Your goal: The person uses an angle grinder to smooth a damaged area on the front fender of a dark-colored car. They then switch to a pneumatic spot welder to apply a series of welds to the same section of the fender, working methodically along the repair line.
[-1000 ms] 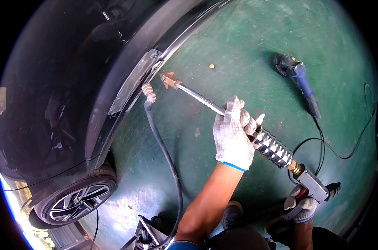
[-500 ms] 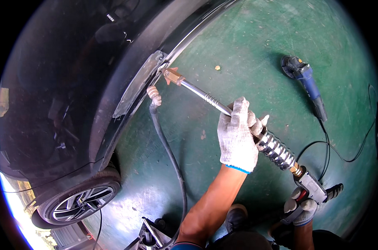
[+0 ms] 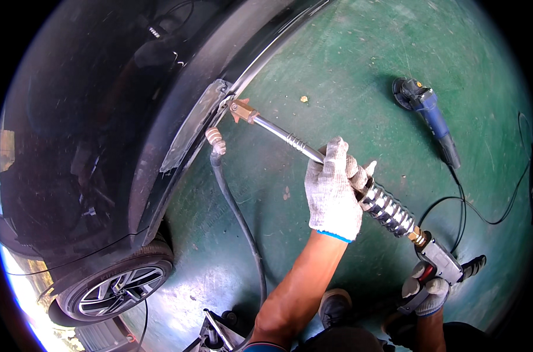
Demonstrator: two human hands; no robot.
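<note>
A dent puller (image 3: 390, 210) with a ribbed sliding weight slants across the middle. My gloved left hand (image 3: 335, 196) is closed round it between the chrome shaft and the weight. My gloved right hand (image 3: 429, 296) grips its grey pistol handle at the lower right. At the far end, the copper-coloured tip (image 3: 242, 111) meets the lower edge of a black car panel (image 3: 178, 76), beside a sanded bare patch (image 3: 193, 126). A thick grey cable (image 3: 234, 202) ends in a copper clamp (image 3: 216, 141) against the same edge.
A blue angle grinder (image 3: 432, 114) lies on the green floor (image 3: 337, 64) at the right, its black cord (image 3: 461, 205) looping nearby. The car's wheel (image 3: 118, 290) stands at lower left. Metal equipment (image 3: 216, 331) sits near the bottom, beside my shoe (image 3: 335, 306).
The view has shifted slightly, so the car panel appears a little lower. Both hands keep their hold on the dent puller, and its tip stays at the panel edge.
</note>
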